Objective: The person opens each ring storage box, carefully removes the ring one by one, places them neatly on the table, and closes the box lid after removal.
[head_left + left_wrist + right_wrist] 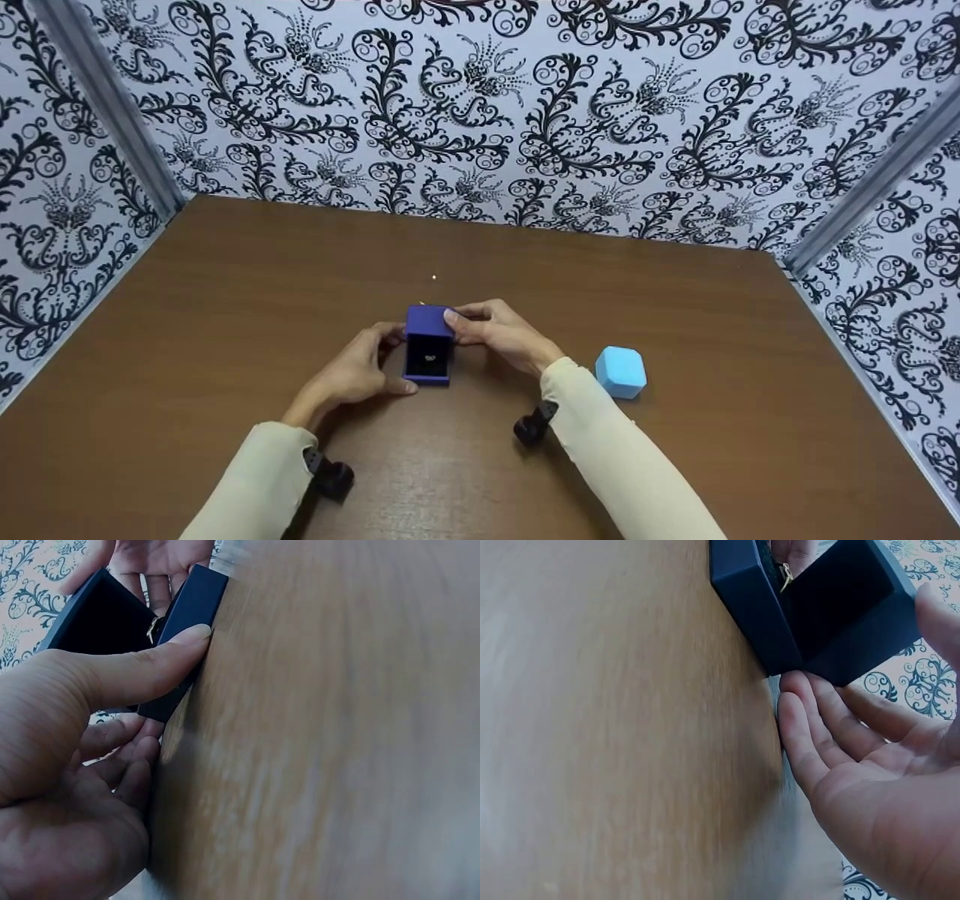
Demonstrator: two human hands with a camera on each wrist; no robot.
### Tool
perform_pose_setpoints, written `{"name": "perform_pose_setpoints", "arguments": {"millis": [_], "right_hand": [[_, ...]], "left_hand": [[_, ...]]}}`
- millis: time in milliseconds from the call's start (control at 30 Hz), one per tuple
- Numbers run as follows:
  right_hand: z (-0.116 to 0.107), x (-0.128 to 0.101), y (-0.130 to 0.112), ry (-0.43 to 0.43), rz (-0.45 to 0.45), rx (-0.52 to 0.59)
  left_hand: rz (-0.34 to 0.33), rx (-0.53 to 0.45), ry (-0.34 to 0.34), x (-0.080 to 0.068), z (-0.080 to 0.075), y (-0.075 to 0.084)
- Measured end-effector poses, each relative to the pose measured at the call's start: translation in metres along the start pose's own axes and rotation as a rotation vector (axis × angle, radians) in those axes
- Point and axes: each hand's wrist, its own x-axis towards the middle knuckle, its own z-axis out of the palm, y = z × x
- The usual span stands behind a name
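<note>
Box [428, 341] on table [465, 465], lid [430, 320] raised, ring [430, 358] inside. Left hand [356, 367] grips base [426, 380], thumb at front edge. Right hand [510, 335] holds lid, thumb on it. Light-blue cube [621, 372] near right sleeve [600, 427].

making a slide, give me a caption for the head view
An open blue jewelry box between left hand and right hand on a brown table, a light-blue cube at right.

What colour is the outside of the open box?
Blue-purple; the box shows its colour best in the head view.
</note>
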Motion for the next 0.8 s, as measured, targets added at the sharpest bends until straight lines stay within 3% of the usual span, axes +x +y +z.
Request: {"name": "perform_pose_setpoints", "arguments": {"millis": [300,800], "right_hand": [[0.004,0.001,0.001,0.020,0.012,0.057],[0.013,0.000,0.002,0.105,0.020,0.130]], "left_hand": [[0.011,-0.012,0.001,0.001,0.000,-0.001],[-0.028,-0.047,0.000,-0.001,0.000,-0.001]]}}
